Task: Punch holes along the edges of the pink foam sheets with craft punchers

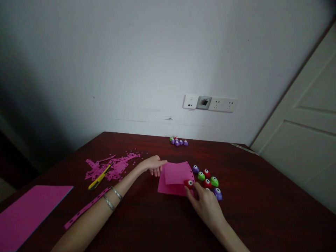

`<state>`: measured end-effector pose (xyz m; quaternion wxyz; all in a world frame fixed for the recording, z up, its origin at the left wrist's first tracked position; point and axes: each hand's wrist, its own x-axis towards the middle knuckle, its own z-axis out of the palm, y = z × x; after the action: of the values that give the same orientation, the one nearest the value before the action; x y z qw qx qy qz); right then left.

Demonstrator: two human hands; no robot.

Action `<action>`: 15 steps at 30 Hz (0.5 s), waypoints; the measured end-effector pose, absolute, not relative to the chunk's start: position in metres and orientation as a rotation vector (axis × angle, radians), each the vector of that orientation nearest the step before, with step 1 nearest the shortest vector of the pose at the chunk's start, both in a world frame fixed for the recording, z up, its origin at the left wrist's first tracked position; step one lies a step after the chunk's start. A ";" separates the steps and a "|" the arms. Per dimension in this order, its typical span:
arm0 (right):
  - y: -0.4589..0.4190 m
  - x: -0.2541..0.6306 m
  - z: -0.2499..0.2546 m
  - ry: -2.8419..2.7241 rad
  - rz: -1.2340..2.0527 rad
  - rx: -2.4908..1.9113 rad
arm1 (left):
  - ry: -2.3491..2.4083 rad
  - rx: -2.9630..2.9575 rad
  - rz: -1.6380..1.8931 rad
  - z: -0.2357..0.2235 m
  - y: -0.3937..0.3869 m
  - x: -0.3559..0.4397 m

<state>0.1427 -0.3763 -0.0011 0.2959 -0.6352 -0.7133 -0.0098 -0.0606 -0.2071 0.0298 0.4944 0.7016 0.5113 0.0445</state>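
Note:
A pink sheet of paper [178, 173] lies on the table, folded over or with a smaller pink piece on top. Dark punched holes run down its right edge. My left hand [153, 164] is at its upper left corner, thumb on the paper and the other fingers curled at the side. At the sheet's right edge, my right hand [206, 203] grips a small red craft punch [188, 183] with a white, black-centred button. Just right of it stand several similar punches: green [214, 181], red [206, 173] and purple [217, 193].
More small punches [177, 142] cluster near the wall. At left are pink paper scraps [118, 166], a yellow utility knife [99, 177], a punched pink strip [85, 208] and a large pink sheet [31, 210]. A thin strip [244, 148] lies at the table's far right edge.

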 end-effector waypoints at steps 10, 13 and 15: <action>-0.376 0.147 -0.005 -1.895 0.022 -1.669 | 0.937 1.369 0.351 0.015 -0.217 -0.051; -0.375 0.147 -0.005 -1.901 0.015 -1.677 | 0.896 1.335 0.444 0.013 -0.218 -0.048; -0.375 0.147 -0.004 -1.900 0.011 -1.683 | 0.875 1.333 0.493 0.014 -0.219 -0.047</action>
<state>0.1474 -0.3753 -0.0040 0.2973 -0.6330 -0.7148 0.0043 -0.0469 -0.2191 0.0141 0.6716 0.5917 0.3885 0.2190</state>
